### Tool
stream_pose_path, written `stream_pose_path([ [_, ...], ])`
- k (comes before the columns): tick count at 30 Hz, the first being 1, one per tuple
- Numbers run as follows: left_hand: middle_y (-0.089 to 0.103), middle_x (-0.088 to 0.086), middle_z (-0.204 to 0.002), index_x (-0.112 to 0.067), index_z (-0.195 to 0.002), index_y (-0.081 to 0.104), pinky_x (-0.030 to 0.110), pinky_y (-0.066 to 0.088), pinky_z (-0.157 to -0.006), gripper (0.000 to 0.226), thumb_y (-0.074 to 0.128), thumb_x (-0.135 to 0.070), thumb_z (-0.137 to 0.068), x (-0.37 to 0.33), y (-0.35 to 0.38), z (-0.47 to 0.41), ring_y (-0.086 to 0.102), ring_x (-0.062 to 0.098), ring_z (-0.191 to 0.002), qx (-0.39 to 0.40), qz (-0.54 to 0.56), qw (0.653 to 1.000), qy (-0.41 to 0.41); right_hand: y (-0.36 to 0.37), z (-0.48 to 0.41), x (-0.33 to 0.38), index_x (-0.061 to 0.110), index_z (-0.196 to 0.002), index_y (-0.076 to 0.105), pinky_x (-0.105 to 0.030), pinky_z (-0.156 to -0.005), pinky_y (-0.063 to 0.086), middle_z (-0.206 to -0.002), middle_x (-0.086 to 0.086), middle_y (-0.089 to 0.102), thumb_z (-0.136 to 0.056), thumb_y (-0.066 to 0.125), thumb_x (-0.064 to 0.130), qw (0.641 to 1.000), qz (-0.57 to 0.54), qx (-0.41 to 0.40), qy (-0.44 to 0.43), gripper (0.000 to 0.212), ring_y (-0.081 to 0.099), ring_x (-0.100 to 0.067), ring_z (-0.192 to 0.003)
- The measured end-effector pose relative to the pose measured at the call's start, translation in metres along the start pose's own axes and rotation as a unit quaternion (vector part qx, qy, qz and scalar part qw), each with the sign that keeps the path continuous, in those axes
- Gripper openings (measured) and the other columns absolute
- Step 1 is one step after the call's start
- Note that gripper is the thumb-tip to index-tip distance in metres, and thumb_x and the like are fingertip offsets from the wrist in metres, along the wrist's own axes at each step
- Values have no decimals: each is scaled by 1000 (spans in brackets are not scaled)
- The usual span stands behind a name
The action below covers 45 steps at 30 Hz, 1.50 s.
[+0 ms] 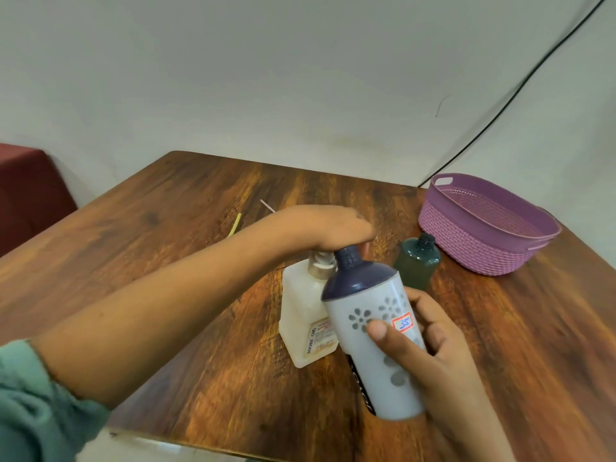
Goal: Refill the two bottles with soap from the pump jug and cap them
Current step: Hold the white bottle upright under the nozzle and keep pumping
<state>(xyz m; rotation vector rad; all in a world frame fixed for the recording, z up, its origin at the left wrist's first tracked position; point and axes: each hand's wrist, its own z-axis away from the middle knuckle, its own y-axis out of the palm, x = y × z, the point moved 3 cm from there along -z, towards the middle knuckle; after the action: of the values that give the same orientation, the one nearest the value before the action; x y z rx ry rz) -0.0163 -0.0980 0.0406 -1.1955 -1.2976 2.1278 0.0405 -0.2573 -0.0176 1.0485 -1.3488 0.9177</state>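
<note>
Two hands share the filling step. The left hand [333, 228] lies over the pump [321, 263] of the pump jug [306, 311], which stands upright on the bench [166, 211]. Its fingers are bent down over the pump head, though how tightly they close is hidden. The right hand [443, 358] is wrapped round the lower body of the white bottle [366, 305], thumb across the front and fingers behind. This bottle is just in front of the jug and touches or nearly touches it. Its long axis is tilted: the dark domed top and neck point up and away to the left, toward the pump, and the base points down toward the person at the near bench edge. Whether the spout sits inside the mouth cannot be seen, because the left hand covers it. The step is probably done best by keeping the mouth directly beneath the spout before each press, pressing straight down so the jug does not rock, and holding the bottle still at a shallow lean so the soap runs down the inner wall. The green bottle [418, 261] stands upright and uncapped to the right, neck upward, between the jug and the purple basket [466, 241], and appears to wait its turn. No caps are visible.
</note>
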Motion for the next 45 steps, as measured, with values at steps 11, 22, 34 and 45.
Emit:
stream_pose_path([
  [11,64,8,-109,-6,-106,64,32,43,-87,39,33,-31,-101,-6,-8,-1,59,23,-99,-2,-53,998,19,2,-1,6,28,-94,67,-28,-56,54,-90,-10,73,-32,88,49,1000,1,13,-9,69,72,-26,-76],
  [22,54,-4,-92,-18,-100,55,28,36,-71,39,35,-51,-96,-10,-19,4,50,14,-85,-66,-51,996,14,0,2,13,29,-90,68,-26,-54,53,-88,-8,73,-41,81,40,1000,0,-1,-11,52,71,-24,-73],
  [34,61,4,-105,-7,-108,62,32,39,-85,40,33,-34,-101,-7,-10,5,55,22,-100,-36,-26,999,-11,0,3,8,28,-91,68,-27,-54,53,-89,-9,73,-42,80,41,1000,5,-14,-5,52,71,-25,-73],
  [45,54,-8,-86,-5,-108,65,16,38,-75,35,33,-17,-100,1,0,-2,53,14,-94,-10,12,1000,-9,-1,2,1,29,-91,68,-28,-55,54,-89,-9,73,-41,81,42,1000,5,-8,7,54,71,-25,-75],
])
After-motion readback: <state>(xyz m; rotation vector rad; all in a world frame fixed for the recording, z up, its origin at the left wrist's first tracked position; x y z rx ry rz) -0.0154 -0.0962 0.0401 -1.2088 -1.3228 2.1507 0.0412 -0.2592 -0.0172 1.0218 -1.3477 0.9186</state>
